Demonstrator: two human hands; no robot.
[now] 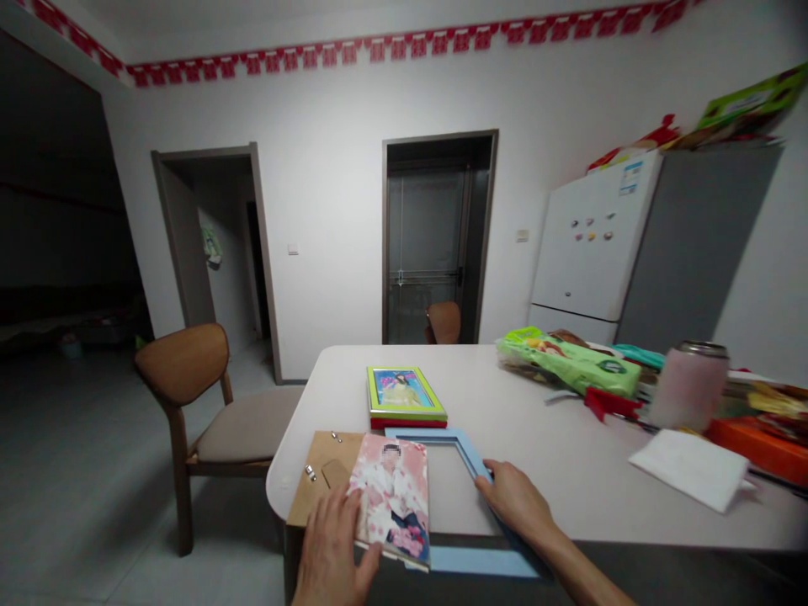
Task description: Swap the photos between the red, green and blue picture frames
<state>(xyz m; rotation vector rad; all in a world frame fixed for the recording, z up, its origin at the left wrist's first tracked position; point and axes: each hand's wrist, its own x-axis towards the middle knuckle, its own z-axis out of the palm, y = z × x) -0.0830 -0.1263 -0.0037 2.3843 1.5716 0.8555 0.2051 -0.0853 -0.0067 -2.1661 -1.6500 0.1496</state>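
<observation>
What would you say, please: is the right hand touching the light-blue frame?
Touching: the head view shows the right hand gripping the light-blue frame along its right side.

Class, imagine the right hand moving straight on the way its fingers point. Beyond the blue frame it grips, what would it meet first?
Probably the lime-green picture frame, or the red piece under it, just past the far side of the blue frame; depth is hard to judge.

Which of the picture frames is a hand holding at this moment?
The light blue frame, gripped by the right hand; the table shows through its opening. The green frame lies farther back, untouched, with a picture inside.
</observation>
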